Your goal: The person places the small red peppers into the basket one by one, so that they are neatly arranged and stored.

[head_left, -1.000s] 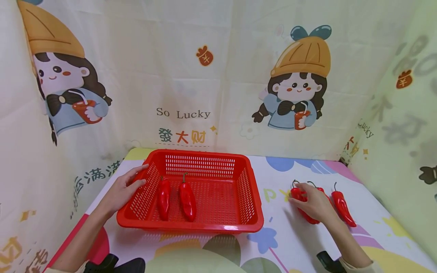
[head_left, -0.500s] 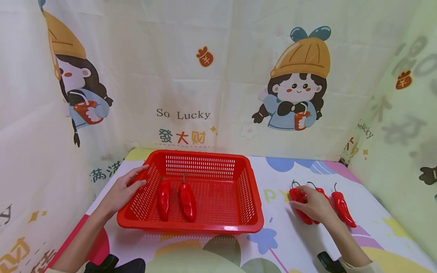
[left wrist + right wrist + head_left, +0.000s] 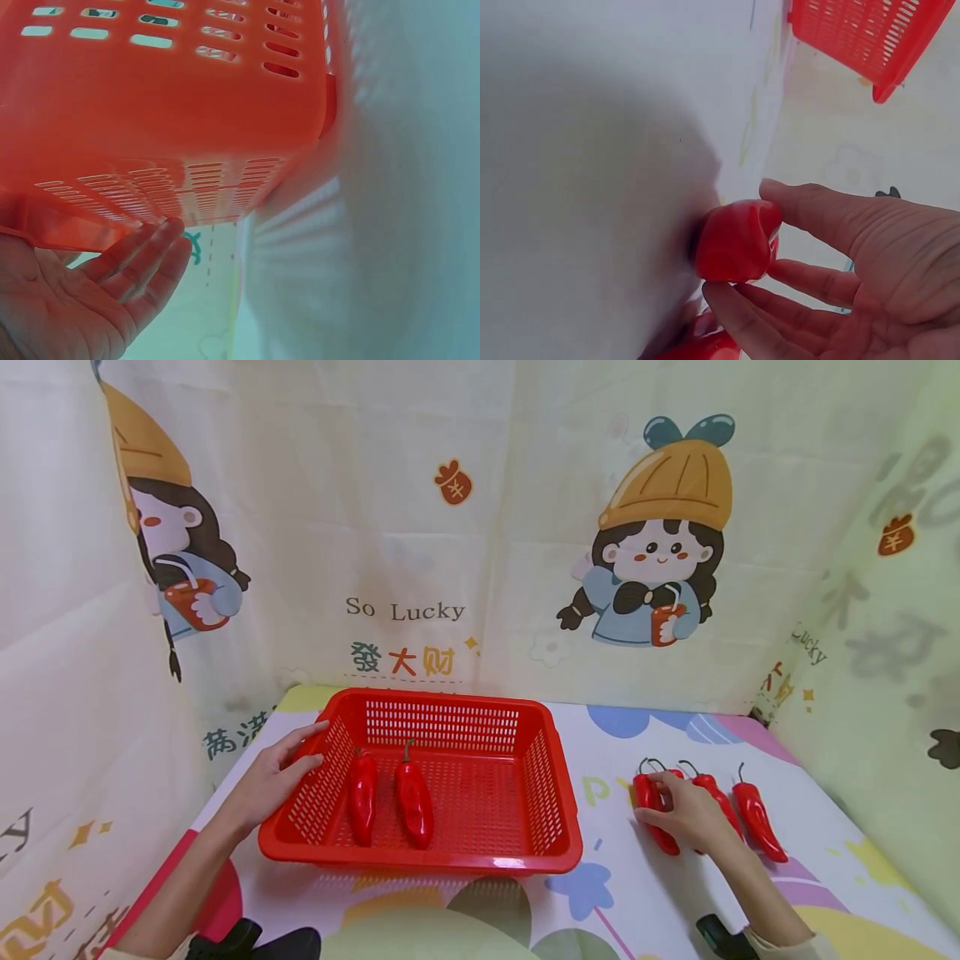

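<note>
My left hand (image 3: 272,777) holds the left rim of the red plastic basket (image 3: 420,862); in the left wrist view its fingers (image 3: 154,266) lie under the rim against the outer wall. Inside the basket, toward the left, lie two red chili peppers, one (image 3: 363,797) beside the other (image 3: 413,802). On the right of the table my right hand (image 3: 690,814) pinches the leftmost loose chili pepper (image 3: 651,802) between thumb and fingers. The right wrist view shows this pepper's rounded end (image 3: 735,241), with the thumb on one side and fingertips on the other.
To the right of the right hand lie more chili peppers, one (image 3: 718,797) partly behind the hand and another (image 3: 757,818) farthest right. The patterned table (image 3: 600,827) is enclosed by printed cloth walls (image 3: 517,610) at the back and sides.
The pepper at my right hand has swung its lower end slightly left, apart from the pepper behind it. My right fingers have closed in around it. The left hand and basket stay put.
</note>
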